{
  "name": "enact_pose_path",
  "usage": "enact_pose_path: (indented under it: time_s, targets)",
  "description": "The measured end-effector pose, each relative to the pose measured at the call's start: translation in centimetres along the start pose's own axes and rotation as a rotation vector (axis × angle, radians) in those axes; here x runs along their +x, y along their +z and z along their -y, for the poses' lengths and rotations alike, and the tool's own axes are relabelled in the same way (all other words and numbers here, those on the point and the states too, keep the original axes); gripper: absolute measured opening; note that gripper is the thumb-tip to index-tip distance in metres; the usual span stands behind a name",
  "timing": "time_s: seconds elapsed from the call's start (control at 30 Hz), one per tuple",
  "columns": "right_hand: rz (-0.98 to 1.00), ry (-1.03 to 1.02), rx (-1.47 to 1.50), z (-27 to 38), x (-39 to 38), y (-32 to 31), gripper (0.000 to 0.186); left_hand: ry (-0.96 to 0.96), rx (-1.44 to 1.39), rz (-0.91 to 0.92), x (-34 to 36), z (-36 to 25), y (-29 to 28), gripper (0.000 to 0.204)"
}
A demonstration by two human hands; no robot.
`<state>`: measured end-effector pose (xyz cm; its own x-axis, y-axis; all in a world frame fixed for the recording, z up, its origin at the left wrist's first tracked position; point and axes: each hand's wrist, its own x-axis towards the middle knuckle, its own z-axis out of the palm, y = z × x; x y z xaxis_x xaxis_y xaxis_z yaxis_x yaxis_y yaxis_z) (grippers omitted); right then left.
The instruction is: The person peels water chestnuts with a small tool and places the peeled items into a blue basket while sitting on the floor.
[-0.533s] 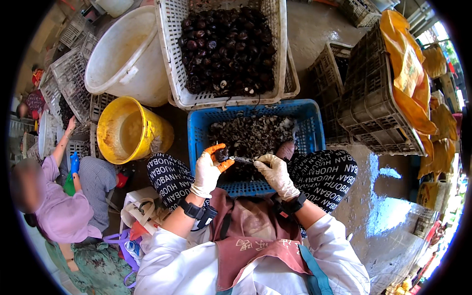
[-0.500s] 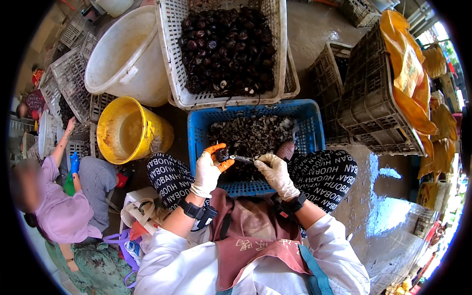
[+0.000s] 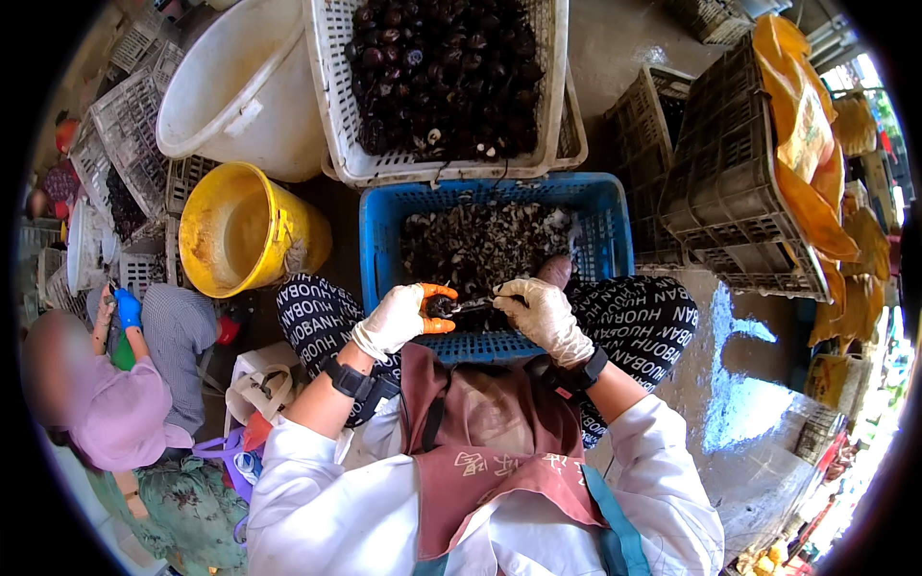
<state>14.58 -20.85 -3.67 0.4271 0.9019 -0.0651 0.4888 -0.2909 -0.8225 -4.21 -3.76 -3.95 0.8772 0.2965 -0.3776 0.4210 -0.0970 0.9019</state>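
Note:
My left hand (image 3: 396, 320), gloved in white with orange fingertips, pinches a dark water chestnut (image 3: 442, 306). In my gloved right hand (image 3: 544, 313) is a small peeler (image 3: 474, 304), its metal end pointing left and touching or almost touching the water chestnut. Both hands hang over the near side of a blue plastic crate (image 3: 373, 230) between my knees. Dark and whitish peelings (image 3: 480, 235) cover the crate's bottom. Beyond it, a white crate (image 3: 336, 125) holds a heap of dark, glossy water chestnuts (image 3: 447, 77).
To the left stand a yellow bucket (image 3: 206, 240) and a large white tub (image 3: 226, 110). A co-worker in a purple top (image 3: 125, 403) sits at far left, wearing a blue glove. Dark stacked crates (image 3: 725, 182) with an orange sack (image 3: 802, 115) are at right, beside wet floor (image 3: 735, 384).
My left hand has tilted, and the water chestnut sits lower in its fingers. Both hands stay close together. The co-worker's raised arm has come down toward the blue-gloved hand.

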Motion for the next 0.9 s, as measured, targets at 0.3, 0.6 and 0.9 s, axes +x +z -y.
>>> enact_pose_path:
  time_s: [0.3,0.6,0.9]
  targets:
    - [-0.136,0.357,0.379,0.1,0.5,6.0,0.017,-0.148,-0.495,-0.28,-0.1,1.1,4.0,0.034]
    - [-0.147,0.373,0.656,-3.0,0.8,4.5,0.019,-0.089,-0.819,-0.34,0.5,-0.2,2.9,0.048]
    - [-0.136,0.176,0.243,-1.8,-0.9,2.0,0.019,0.025,-0.661,-0.297,0.5,0.3,2.4,0.048]
